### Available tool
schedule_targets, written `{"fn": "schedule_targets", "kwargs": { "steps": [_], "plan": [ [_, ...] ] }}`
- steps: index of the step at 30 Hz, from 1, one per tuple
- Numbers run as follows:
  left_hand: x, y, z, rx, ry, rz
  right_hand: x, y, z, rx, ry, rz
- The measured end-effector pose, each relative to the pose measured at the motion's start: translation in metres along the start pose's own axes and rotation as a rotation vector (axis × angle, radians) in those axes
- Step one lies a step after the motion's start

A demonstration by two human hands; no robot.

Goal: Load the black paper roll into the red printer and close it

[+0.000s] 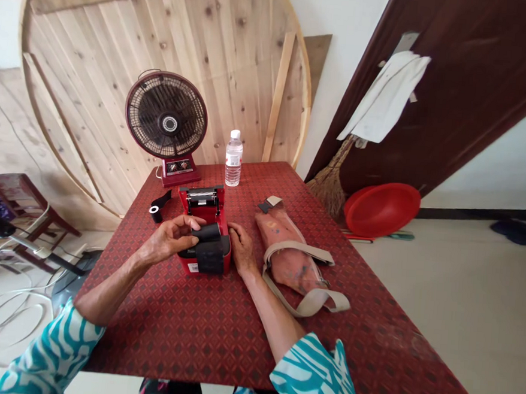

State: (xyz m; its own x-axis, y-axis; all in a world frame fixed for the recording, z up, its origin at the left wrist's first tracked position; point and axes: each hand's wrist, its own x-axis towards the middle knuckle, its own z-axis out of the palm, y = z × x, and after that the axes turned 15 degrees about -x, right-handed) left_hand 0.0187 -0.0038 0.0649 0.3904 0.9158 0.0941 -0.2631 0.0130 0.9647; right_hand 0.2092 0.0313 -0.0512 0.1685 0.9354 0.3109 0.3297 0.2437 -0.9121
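Note:
A small red printer (pixel 186 266) sits on the table with its lid (pixel 203 197) raised. Between the thumb and fingers of my left hand (pixel 172 236) is a black ribbon roll (pixel 208 232), at the printer's opening. Black ribbon (pixel 210 258) drapes over the printer's near side. My right hand (pixel 242 249) is closed against the right side of the printer, its fingertips partly hidden behind the casing. Left of the lid lies another black roll (pixel 155 213) with a white core, and a loose black strip trails from it.
A pinkish pouch (pixel 288 256) with a beige strap lies right of the printer on the red patterned table (pixel 324 351). A fan (pixel 167 118) and a water bottle (pixel 234 159) stand at the back. Beyond the table are a broom (pixel 331 181), red basins (pixel 381 210) and a chair (pixel 32 211).

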Motion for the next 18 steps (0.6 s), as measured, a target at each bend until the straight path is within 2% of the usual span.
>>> {"fn": "schedule_targets", "kwargs": {
  "steps": [4, 13, 18],
  "plan": [
    [-0.001, 0.003, 0.005, -0.056, 0.08, 0.004, 0.001, 0.004, 0.001, 0.006, 0.002, -0.015],
    [-0.021, 0.016, 0.015, 0.082, 0.072, 0.062, 0.001, 0.009, 0.004, 0.035, -0.017, 0.014],
    [-0.022, 0.012, 0.016, -0.121, 0.096, -0.015, 0.0, 0.006, 0.002, 0.018, -0.01, 0.018]
  ]
}}
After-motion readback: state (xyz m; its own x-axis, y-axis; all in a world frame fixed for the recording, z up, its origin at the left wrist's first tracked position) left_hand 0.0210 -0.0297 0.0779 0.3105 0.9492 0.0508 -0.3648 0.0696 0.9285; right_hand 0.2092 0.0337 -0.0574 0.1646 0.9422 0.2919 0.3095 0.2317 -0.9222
